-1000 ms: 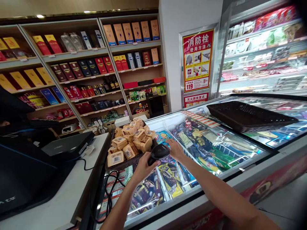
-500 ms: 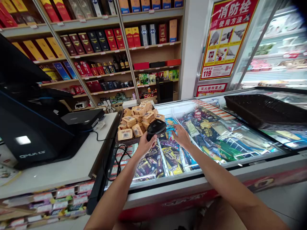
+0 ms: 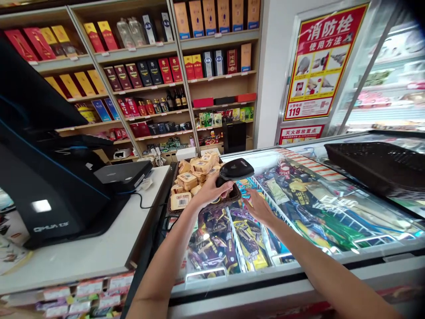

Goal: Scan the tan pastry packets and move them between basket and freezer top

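Observation:
My left hand (image 3: 212,191) is wrapped around the handle of a black barcode scanner (image 3: 236,169), whose head points right above the edge of a brown wicker basket (image 3: 217,204). Small packaged goods in tan wrappers (image 3: 187,180) are heaped in that basket, partly behind my hand. To the right of the basket, my right hand (image 3: 258,206) hovers low over the chest freezer's glass, fingers stretched and slightly apart. I see nothing held in it. Under the glass lie ice-cream packets (image 3: 249,243) in white wire baskets.
A checkout counter (image 3: 122,230) with a dark point-of-sale terminal (image 3: 66,208) is on the left. A dark wicker tray (image 3: 375,168) rests on the freezer at right. Behind stand shelves of boxed bottles (image 3: 146,73).
The scanner has come up and its head has swung further right in my left hand. My right hand sits slightly lower and to the right in view. The camera has tilted upward.

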Motion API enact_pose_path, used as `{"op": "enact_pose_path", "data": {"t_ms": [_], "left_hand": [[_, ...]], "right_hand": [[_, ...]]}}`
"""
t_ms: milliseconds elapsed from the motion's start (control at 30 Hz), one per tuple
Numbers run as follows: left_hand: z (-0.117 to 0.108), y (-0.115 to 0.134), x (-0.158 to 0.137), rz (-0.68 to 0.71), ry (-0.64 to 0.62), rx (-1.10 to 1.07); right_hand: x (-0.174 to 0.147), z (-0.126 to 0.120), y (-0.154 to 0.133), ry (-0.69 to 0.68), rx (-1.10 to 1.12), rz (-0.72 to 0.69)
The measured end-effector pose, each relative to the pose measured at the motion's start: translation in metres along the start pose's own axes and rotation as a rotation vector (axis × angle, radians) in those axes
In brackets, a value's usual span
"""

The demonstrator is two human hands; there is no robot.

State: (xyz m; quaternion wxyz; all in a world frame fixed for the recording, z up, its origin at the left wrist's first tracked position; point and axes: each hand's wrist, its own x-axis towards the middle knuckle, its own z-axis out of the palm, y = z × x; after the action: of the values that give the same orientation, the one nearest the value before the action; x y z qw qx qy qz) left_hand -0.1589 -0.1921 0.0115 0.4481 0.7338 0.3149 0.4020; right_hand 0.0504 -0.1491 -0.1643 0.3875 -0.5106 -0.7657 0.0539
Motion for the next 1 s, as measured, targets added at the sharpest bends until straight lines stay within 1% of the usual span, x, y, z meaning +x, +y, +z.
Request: {"op": "enact_pose_path", "data": {"t_ms": [67,167,233,300,367,433,500,567,633,733,800,900,1000], "left_hand": [[-0.005,-0.002,0.005,-0.004,0.001,-0.021],[-0.015,-0.003,0.010,-0.066,0.053,-0.076],[-0.024,0.003,0.010,-0.121,0.128,-0.103],[-0.035,0.014,0.005,-0.168,0.235,-0.118],[-0.047,0.028,-0.002,-0.195,0.329,-0.167],[-0.057,0.040,-0.011,-0.187,0.418,-0.173],[-0.066,0.048,-0.019,-0.192,0.479,-0.133],[-0.072,0.051,-0.026,-0.234,0.490,-0.063],[-0.076,0.051,-0.031,-0.293,0.455,0.021],[-0.079,0.050,-0.036,-0.321,0.409,0.106],[-0.078,0.050,-0.037,-0.304,0.416,0.121],[-0.073,0.051,-0.036,-0.288,0.435,0.143],[-0.067,0.052,-0.032,-0.271,0.461,0.157]], "right_hand": [[0.000,0.002,-0.001,0.005,-0.026,0.000],[-0.001,0.004,-0.003,0.019,-0.034,-0.001],[0.001,0.001,-0.006,0.043,-0.023,0.013],[0.010,-0.009,-0.011,0.093,-0.014,0.036],[0.029,-0.025,-0.019,0.162,-0.019,0.053],[0.057,-0.045,-0.032,0.204,-0.034,0.041],[0.087,-0.065,-0.049,0.151,-0.039,-0.064],[0.111,-0.077,-0.067,0.106,-0.044,-0.127],[0.124,-0.081,-0.082,0.067,-0.038,-0.137],[0.126,-0.070,-0.099,0.035,-0.029,-0.084],[0.120,-0.056,-0.106,0.016,-0.036,-0.049],[0.114,-0.032,-0.110,-0.007,-0.034,-0.033],[0.112,-0.012,-0.110,0.027,-0.033,-0.012]]}}
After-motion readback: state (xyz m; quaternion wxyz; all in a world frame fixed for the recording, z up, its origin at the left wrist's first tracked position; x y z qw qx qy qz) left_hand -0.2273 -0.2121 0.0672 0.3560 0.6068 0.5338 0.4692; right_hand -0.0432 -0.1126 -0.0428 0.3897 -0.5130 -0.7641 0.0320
